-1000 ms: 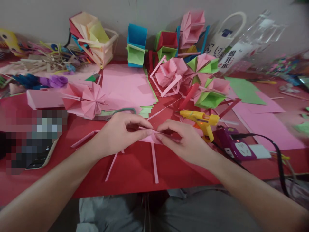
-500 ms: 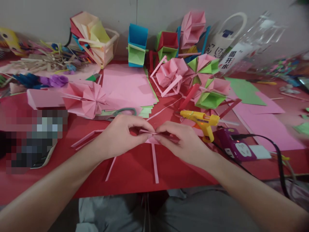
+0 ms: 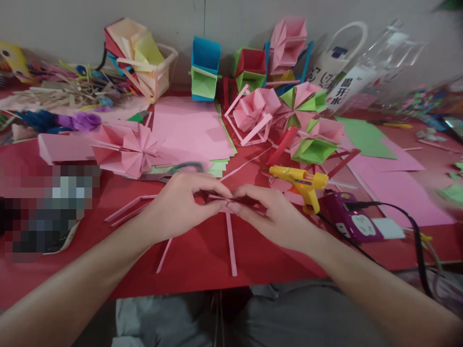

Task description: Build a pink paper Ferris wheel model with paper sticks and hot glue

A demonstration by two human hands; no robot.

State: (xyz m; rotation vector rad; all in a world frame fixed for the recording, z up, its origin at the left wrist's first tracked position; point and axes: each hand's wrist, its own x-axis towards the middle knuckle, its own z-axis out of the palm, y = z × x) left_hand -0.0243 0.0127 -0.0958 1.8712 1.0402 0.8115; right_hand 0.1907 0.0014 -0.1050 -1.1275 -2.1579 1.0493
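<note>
Between my two hands, near the table's front, is a small folded pink paper piece (image 3: 224,198). My left hand (image 3: 190,202) pinches its left part with thumb and fingers. My right hand (image 3: 265,209) pinches it from the right, the fingertips of both hands nearly touching. Much of the paper is hidden by my fingers. A thin pink paper strip (image 3: 231,246) lies just below my hands, and another strip (image 3: 164,255) shows under my left wrist. A bent pink strip (image 3: 126,207) rests left of my left hand.
A yellow glue gun (image 3: 302,180) and a purple power socket (image 3: 356,219) with a black cable lie at the right. Scissors (image 3: 186,167) and a pink paper stack (image 3: 190,127) are behind my hands. A phone-like object (image 3: 61,207), blurred, lies left. Folded paper wheels (image 3: 253,111) stand behind.
</note>
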